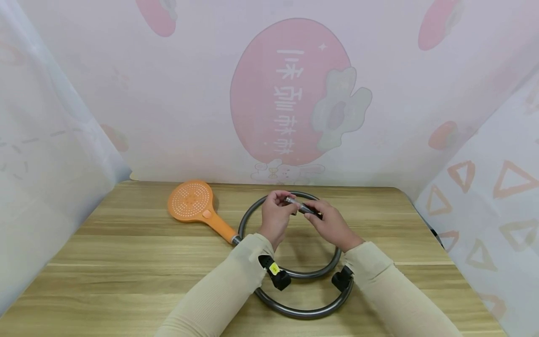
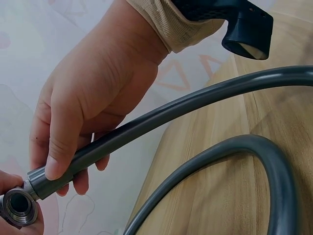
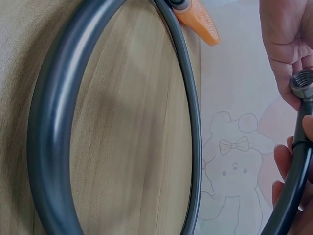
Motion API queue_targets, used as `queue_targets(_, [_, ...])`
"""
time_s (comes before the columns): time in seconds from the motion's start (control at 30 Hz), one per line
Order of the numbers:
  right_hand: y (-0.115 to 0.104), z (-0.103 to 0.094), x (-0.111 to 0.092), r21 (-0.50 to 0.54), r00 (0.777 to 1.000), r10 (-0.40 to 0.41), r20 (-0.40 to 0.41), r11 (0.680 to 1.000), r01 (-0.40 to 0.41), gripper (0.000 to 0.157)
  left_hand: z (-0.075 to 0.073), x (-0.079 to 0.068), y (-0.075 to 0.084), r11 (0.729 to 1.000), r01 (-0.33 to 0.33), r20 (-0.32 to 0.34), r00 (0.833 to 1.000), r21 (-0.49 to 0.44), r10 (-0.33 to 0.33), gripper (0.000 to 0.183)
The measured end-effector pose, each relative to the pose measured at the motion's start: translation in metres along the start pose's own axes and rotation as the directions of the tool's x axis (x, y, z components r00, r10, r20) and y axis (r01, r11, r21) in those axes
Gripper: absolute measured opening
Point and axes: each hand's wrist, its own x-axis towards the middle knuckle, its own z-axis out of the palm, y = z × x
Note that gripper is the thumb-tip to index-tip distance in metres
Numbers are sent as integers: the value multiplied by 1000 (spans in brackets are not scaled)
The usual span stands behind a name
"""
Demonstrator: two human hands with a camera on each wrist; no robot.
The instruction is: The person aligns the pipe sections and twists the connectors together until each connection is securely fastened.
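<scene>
In the head view my left hand (image 1: 275, 217) and right hand (image 1: 332, 224) meet above the table at the free end of a dark grey shower hose (image 1: 311, 313). The left fingers and thumb pinch the silver hose nut (image 3: 304, 92), whose threaded opening faces outward. My right hand grips the hose just behind it, its thumb along the dark collar (image 2: 46, 186). An orange shower head (image 1: 191, 201) lies left of the hands, spray face up, its handle joined to the hose's other end. Part of the left hand lies outside the left wrist view.
The hose lies in loops on the wood-grain table (image 1: 105, 276), below and around the hands. Black wrist cameras (image 1: 280, 279) hang close above the loops. A printed cloth curtain (image 1: 189, 117) stands behind the table and along its sides.
</scene>
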Motion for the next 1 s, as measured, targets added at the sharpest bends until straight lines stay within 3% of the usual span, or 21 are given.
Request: queue_targets(1.0, [5, -2, 2, 25, 997, -7, 82, 1000, 5, 33, 0, -2, 1, 1000, -1, 9, 1000, -7, 1, 35])
